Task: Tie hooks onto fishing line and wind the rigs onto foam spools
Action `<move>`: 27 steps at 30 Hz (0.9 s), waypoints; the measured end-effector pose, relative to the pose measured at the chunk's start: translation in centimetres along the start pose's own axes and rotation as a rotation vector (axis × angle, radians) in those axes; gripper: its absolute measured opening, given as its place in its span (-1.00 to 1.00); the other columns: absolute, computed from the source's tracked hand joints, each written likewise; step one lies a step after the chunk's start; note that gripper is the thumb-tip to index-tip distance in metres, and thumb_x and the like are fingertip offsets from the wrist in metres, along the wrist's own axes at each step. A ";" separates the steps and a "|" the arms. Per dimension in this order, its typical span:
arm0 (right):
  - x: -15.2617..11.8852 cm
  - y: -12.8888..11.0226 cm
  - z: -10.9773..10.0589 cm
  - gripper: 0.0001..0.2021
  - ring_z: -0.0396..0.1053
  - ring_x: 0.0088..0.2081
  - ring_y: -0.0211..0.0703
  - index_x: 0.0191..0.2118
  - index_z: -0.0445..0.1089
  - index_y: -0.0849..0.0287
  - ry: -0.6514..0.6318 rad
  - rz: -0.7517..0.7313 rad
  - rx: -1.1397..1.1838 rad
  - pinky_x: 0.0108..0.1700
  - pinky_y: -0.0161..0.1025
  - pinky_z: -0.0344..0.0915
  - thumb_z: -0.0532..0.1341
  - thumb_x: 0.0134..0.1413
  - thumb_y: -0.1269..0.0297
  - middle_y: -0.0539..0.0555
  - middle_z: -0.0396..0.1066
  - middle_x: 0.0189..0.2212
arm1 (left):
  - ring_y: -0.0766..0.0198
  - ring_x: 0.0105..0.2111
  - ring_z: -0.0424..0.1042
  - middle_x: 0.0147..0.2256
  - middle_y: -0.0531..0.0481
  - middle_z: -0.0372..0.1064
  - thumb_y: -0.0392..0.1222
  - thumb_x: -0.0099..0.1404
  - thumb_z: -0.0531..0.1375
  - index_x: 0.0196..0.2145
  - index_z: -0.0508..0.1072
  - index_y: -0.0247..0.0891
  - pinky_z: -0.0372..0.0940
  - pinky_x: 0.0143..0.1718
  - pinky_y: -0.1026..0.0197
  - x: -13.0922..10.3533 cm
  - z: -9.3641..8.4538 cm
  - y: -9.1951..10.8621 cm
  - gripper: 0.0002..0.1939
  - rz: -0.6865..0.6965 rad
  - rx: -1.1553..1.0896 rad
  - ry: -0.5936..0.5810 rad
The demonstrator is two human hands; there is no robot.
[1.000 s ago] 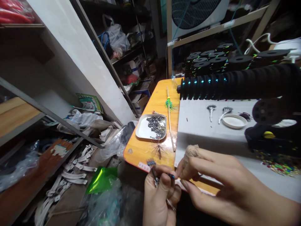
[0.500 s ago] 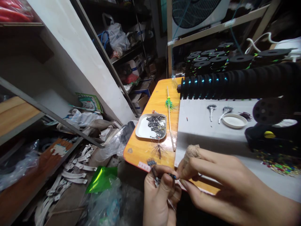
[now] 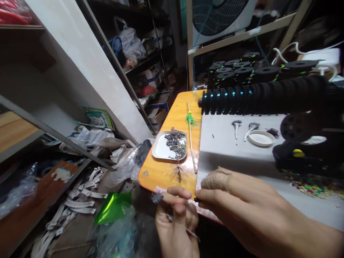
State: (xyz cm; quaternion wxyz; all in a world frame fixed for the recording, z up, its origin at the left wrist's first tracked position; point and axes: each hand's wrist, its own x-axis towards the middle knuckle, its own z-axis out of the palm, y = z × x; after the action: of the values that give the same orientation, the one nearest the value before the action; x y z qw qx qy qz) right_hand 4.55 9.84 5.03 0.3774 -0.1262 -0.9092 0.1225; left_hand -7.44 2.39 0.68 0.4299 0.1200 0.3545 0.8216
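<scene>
Strands in a grey bundle (image 3: 157, 198), at six o'clock in the head view, are gripped by the curled fingers of the left hand (image 3: 177, 218). The tuft points to ten o'clock and the stem to four along a slanting axis, the tuft probably left free against crushing. A small dark piece (image 3: 197, 199), lying roughly nine-to-three, is narrowly pinched by the right hand (image 3: 239, 204), seemingly because it is tiny.
</scene>
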 end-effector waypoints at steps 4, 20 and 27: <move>1.0 0.4 -1.2 -0.75 0.45 -0.14 -0.05 -0.15 0.48 0.28 0.033 -0.151 -0.070 -0.04 -0.10 0.40 0.05 0.28 0.51 0.18 0.54 -0.24 | 0.55 -0.73 -0.04 -0.71 0.20 0.11 -0.07 0.22 0.34 -0.53 0.33 -0.25 -0.03 -0.66 0.45 0.4 -0.8 0.6 -0.68 -0.065 0.048 -0.196; 1.8 0.4 -1.6 -0.87 0.41 -0.29 -0.25 -0.25 0.42 0.15 -0.046 0.258 0.261 -0.30 -0.34 0.36 0.17 0.19 0.50 0.04 0.45 -0.32 | 0.41 -0.44 0.44 -0.27 0.02 0.47 -0.10 0.01 0.47 -0.52 0.62 -0.12 0.35 -0.39 0.39 1.7 1.4 0.3 -0.87 0.323 0.351 -0.176; 1.5 0.5 -0.6 -0.86 0.40 -0.30 -0.20 -0.30 0.42 0.17 -0.050 0.072 0.116 -0.23 -0.23 0.37 0.14 0.22 0.48 0.06 0.47 -0.35 | 0.62 -0.80 -0.05 -0.58 0.15 0.41 -0.12 0.14 0.39 -0.46 0.51 -0.11 -0.15 -0.77 0.51 0.7 0.6 0.3 -0.86 0.032 -0.022 -0.274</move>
State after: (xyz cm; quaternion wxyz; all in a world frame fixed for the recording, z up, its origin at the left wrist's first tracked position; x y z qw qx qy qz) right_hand 4.03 10.84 6.21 0.3565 -0.1337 -0.9047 0.1914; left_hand -7.79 3.09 1.23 0.4624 0.2323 0.2816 0.8081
